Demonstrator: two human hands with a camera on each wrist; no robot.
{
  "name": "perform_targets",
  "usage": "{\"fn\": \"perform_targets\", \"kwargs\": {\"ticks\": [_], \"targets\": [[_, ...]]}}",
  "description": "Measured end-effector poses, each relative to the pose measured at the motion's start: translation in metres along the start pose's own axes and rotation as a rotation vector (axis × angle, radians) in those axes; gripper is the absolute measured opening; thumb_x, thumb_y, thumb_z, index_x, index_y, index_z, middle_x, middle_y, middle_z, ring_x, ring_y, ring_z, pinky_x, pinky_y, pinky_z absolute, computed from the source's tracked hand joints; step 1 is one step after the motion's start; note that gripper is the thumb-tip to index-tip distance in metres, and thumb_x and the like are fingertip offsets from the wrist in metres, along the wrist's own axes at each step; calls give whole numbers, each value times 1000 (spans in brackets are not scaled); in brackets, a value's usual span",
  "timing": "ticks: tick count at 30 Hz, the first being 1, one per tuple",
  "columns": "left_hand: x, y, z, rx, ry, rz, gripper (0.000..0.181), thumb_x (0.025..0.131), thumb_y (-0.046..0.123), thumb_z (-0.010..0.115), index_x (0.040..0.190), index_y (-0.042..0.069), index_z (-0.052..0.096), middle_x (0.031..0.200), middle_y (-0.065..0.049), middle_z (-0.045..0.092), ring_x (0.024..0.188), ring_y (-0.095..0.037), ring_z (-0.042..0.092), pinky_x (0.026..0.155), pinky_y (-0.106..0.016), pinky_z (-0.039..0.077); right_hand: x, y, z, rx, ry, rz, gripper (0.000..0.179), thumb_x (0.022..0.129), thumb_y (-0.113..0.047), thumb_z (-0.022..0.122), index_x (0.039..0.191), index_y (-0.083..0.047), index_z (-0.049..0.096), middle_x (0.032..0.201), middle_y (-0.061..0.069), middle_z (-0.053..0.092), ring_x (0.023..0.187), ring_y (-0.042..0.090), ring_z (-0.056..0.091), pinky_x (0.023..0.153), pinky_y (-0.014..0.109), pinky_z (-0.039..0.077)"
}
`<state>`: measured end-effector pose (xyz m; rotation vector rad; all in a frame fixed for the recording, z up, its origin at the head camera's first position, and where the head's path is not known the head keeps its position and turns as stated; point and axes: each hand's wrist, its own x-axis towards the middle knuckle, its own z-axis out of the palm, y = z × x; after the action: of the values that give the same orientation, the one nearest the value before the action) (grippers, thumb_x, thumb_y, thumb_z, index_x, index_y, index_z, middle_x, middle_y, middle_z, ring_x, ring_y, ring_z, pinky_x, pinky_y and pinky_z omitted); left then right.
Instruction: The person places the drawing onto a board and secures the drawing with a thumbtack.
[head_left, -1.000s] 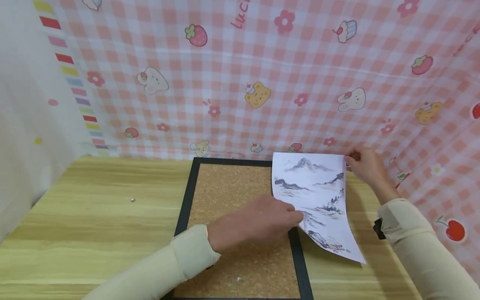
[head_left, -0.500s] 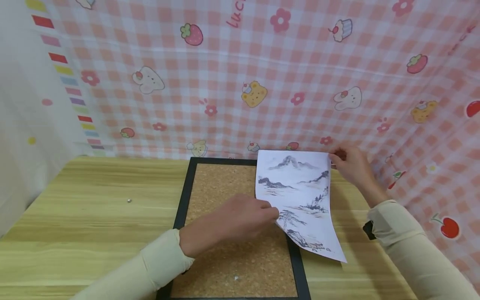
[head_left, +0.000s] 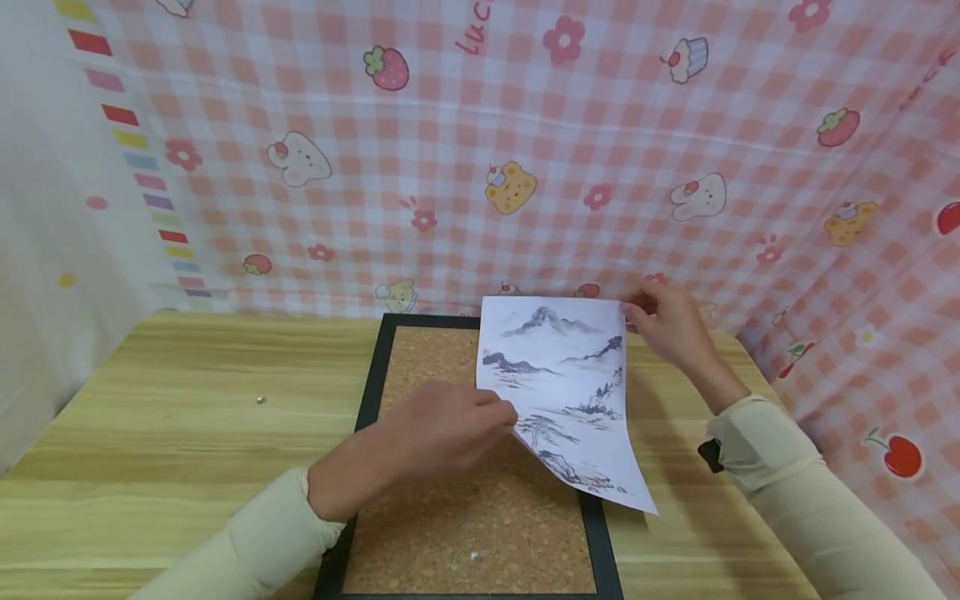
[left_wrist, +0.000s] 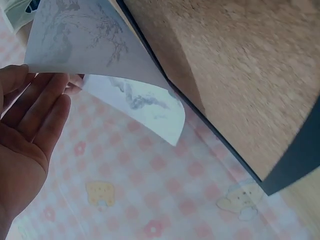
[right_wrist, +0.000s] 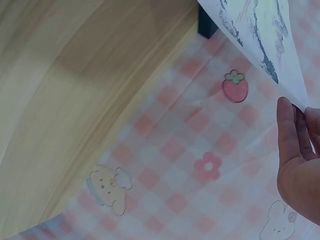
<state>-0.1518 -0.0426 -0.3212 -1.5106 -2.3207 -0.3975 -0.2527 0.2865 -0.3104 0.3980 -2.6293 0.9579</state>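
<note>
A sheet of paper (head_left: 558, 367) printed with an ink landscape is held tilted above the right part of a black-framed cork board (head_left: 480, 533). My left hand (head_left: 450, 425) pinches the sheet's left edge over the cork; in the left wrist view the thumb of that hand (left_wrist: 30, 135) presses the paper's edge against the fingers. At the sheet's top right corner my right hand (head_left: 667, 321) pinches it, and the right wrist view shows those fingertips (right_wrist: 283, 106) at the corner. The lower right corner of the paper hangs free past the frame.
A small silvery pin-like piece (head_left: 261, 400) lies on the wooden table (head_left: 187, 467) left of the board. Another tiny shiny spot (head_left: 474, 555) shows on the lower cork. A pink checked cloth (head_left: 450, 125) hangs behind and at the right.
Both hands have carried the paper leftward, so it covers more of the cork board's upper right part. Their grip on the sheet looks the same. The board stays in place.
</note>
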Motion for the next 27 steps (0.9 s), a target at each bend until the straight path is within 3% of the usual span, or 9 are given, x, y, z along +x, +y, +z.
{"fn": "perform_targets", "kwargs": {"ticks": [2, 8, 17, 27], "targets": [[-6, -1, -1, 2, 28, 3, 11, 101, 10, 61, 91, 14, 63, 73, 7, 59, 55, -4, 42, 50, -15, 37, 1, -3, 2, 10, -2, -13, 9, 99, 2, 61, 101, 9, 67, 96, 23, 66, 89, 35, 68, 68, 23, 58], [-27, -4, -8, -16, 53, -73, 5, 98, 10, 66, 102, 12, 70, 88, 4, 70, 67, -6, 59, 60, -20, 49, 5, -15, 10, 47, -10, -9, 8, 99, 3, 62, 101, 8, 67, 94, 22, 67, 87, 33, 68, 66, 17, 56], [-49, -4, -18, -27, 94, -94, 9, 94, 5, 70, 99, 12, 70, 87, 5, 71, 65, -3, 55, 59, -19, 48, 15, -36, 29, 148, -57, -5, 9, 99, 2, 61, 102, 7, 67, 94, 21, 67, 85, 34, 67, 73, 39, 61], [-75, -5, -30, -76, 105, -170, 10, 93, 7, 72, 100, 14, 70, 87, 9, 66, 60, 3, 43, 55, -17, 43, 16, -49, 48, 208, -67, 35, 9, 98, 2, 63, 102, 9, 67, 91, 22, 66, 85, 37, 69, 70, 32, 60]]}}
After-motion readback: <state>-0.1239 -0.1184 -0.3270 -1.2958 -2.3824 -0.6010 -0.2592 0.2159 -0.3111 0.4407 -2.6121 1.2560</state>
